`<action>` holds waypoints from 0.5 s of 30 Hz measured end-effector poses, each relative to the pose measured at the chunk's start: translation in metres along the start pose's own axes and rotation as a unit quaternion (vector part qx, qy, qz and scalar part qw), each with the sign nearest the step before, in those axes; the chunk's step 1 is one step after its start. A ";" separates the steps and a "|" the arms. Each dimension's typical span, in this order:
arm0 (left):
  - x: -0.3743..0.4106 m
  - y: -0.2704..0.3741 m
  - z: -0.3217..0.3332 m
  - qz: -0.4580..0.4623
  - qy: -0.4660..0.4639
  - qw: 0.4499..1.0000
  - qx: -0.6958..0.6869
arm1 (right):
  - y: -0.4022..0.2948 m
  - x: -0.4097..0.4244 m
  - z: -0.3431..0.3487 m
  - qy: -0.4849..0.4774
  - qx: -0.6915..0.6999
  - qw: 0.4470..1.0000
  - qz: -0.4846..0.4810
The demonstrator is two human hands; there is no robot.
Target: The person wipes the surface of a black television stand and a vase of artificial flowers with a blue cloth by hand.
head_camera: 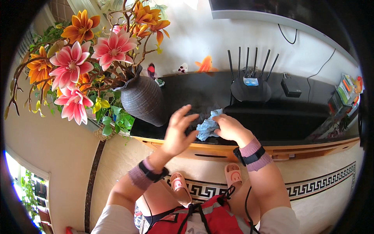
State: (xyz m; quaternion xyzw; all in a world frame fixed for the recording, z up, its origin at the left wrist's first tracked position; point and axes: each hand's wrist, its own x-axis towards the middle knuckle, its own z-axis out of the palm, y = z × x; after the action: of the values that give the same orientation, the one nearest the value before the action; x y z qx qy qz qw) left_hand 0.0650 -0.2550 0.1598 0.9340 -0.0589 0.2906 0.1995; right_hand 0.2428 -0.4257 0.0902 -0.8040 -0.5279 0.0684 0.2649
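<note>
A crumpled light-blue cloth [208, 128] is gripped in my right hand [232, 128], just over the front part of the glossy black top of a low cabinet [192, 84]. My left hand [178, 131] is raised beside the cloth, fingers spread and holding nothing. Left of that hand stands a dark ribbed vase [143, 101] filled with artificial branches bearing pink flowers [71, 65] and orange flowers [80, 26]. My right palm and the cloth's far side are hidden from view.
A black router [250, 89] with several upright antennas stands behind my right hand, beside a small black box [291, 87]. Stacked items [346, 90] occupy the cabinet's right end. A wall-mounted screen [280, 17] overhangs the back. Wooden drawers [209, 155] line the front.
</note>
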 end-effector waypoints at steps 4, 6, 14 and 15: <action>0.016 -0.011 0.085 -0.094 -0.142 0.985 0.031 | -0.010 -0.007 -0.025 0.098 -0.027 0.994 0.036; 0.029 -0.002 0.106 -0.150 -0.253 0.954 0.058 | -0.006 -0.010 -0.036 0.126 -0.026 0.990 0.057; 0.036 -0.056 0.148 -0.164 0.005 0.984 -0.066 | 0.027 -0.035 -0.059 0.096 -0.032 0.991 0.092; 0.059 -0.069 0.144 -0.270 -0.001 0.961 -0.065 | 0.030 -0.041 -0.062 0.094 -0.033 0.990 0.095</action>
State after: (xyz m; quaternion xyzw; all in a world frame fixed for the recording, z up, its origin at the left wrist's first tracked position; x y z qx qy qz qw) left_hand 0.2040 -0.2506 0.0622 0.9006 0.1764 0.2201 0.3307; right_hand 0.2735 -0.4929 0.1215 -0.8618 -0.4237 0.0005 0.2788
